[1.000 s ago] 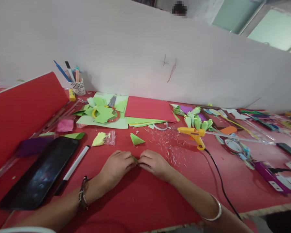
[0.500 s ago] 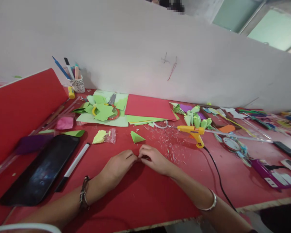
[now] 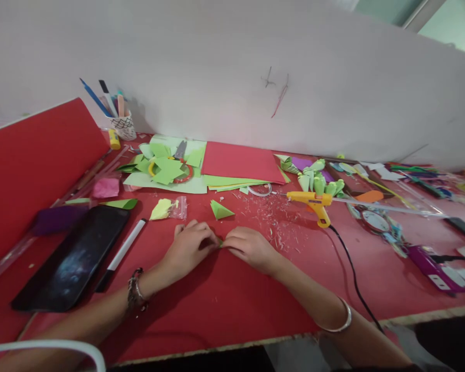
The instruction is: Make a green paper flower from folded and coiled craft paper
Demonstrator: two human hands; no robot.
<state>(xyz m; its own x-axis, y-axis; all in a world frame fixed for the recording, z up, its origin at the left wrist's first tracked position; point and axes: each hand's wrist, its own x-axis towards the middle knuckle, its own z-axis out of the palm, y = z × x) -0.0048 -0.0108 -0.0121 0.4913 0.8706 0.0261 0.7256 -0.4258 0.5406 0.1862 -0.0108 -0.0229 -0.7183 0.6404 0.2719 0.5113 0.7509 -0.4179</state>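
My left hand (image 3: pixel 191 247) and my right hand (image 3: pixel 251 249) meet fingertip to fingertip over the red tabletop. Pinched between them is a small green piece of paper (image 3: pixel 220 243), mostly covered by the fingers. Just beyond the hands stands a folded green paper cone (image 3: pixel 220 210). A yellow-green lump (image 3: pixel 160 209) lies beside a small clear plastic bag (image 3: pixel 179 207), past my left hand. Off to the right of my right hand rests a yellow glue gun (image 3: pixel 312 201), its black cord running toward the table's front edge.
Scissors (image 3: pixel 180 151) lie among green paper cut-outs (image 3: pixel 166 170), beside a red sheet (image 3: pixel 242 164). A phone (image 3: pixel 75 258) and a marker (image 3: pixel 122 253) are at left. Several green paper cones (image 3: pixel 313 181) sit at back right, near paper scraps (image 3: pixel 279 222). A purple power strip (image 3: pixel 430 268) is far right.
The view has tilted down slightly. My left fingers have lifted and spread a little, and a bit of green now shows between the fingertips. The hands stay together.
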